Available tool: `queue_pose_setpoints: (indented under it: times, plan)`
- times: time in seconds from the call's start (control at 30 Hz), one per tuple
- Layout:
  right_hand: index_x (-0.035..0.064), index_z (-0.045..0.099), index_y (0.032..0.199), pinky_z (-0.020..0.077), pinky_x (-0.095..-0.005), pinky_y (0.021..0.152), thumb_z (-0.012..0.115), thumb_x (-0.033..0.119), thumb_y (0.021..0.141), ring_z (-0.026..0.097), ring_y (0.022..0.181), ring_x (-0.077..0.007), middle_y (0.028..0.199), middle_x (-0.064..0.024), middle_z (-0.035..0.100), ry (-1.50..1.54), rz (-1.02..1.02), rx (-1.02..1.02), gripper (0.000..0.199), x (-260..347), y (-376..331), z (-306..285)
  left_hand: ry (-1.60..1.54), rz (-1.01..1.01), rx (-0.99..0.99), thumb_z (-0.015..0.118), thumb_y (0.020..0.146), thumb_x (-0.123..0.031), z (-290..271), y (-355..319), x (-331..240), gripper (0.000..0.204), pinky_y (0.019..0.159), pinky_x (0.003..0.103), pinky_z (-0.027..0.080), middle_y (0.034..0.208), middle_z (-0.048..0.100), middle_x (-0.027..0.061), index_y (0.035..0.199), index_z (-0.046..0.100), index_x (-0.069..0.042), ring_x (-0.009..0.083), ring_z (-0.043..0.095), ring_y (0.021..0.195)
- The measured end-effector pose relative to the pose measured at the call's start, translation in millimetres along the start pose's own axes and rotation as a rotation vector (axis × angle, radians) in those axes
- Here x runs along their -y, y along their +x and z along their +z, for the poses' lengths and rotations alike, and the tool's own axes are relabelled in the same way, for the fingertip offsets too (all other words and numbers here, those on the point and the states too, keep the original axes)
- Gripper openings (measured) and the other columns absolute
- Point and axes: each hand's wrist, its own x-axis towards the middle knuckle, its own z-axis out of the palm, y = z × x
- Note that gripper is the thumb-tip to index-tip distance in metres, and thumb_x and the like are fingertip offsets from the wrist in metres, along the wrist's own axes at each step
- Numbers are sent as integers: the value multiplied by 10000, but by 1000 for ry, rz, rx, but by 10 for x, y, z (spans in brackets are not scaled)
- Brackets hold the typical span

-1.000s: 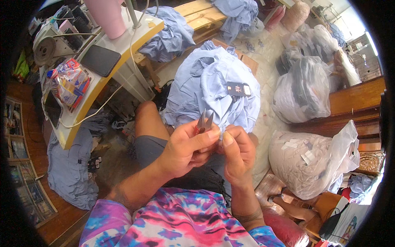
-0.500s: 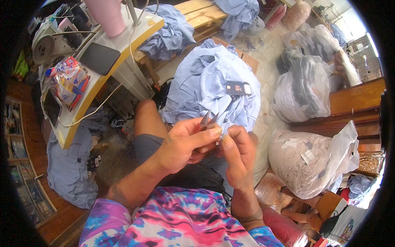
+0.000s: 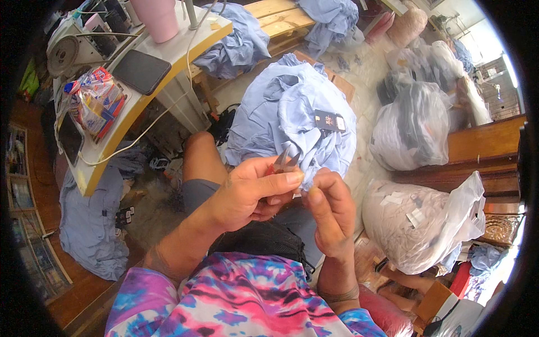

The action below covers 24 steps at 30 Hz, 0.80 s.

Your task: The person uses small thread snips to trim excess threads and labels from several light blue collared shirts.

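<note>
A light blue garment (image 3: 292,118) with a small dark label (image 3: 329,121) lies bunched over my knee. My left hand (image 3: 247,191) holds a small pair of metal thread snips (image 3: 285,160), blades pointing up, and its thumb presses a fold of the blue cloth. My right hand (image 3: 331,213) pinches the same fold of the garment right beside the snips. Both hands touch at the fingertips, close in front of my chest.
A pale table edge (image 3: 140,106) at the left carries a dark phone (image 3: 140,70), a snack bag (image 3: 92,104) and a pink cup (image 3: 157,17). More blue garments (image 3: 236,42) lie on a wooden bench. Filled plastic bags (image 3: 421,224) stand at the right.
My hands have stayed together on the garment; the snips shifted slightly and the fold of cloth moved a little between my fingertips.
</note>
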Motion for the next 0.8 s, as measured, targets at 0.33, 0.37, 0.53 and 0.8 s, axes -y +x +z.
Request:
queue_pose_setpoints:
  times: [0.33,0.37,0.53,0.8]
  plan:
    - [-7,602,1019,438,-265,778,594,87,1039,510,879,-144,1008,-71,541,-117,-121,-17,97,-101,142,16,470,350,-188,498,1088,-386,176,-374,196,453,605,197,365,863,513,-12,1301,554,10,39,425,678]
    - [-6,607,1020,436,-265,791,599,83,1034,510,903,-147,1031,-76,540,-121,-133,-30,91,-96,155,28,489,378,-180,514,1086,-345,173,-364,223,450,659,200,381,910,530,-3,1332,543,31,43,446,737]
    - [-6,624,1024,430,-274,855,613,80,1026,508,1007,-163,1147,-101,531,-103,-148,-64,87,-84,189,66,599,395,-158,583,1064,-161,135,-347,233,445,867,229,426,1099,592,34,1418,512,98,70,518,974]
    - [-1,641,1033,439,-274,870,620,99,1032,523,1027,-163,1245,-121,530,-92,-150,-94,102,-109,188,108,536,398,-165,633,1045,-157,67,-315,243,444,843,224,456,1106,611,47,1400,543,94,75,559,961]
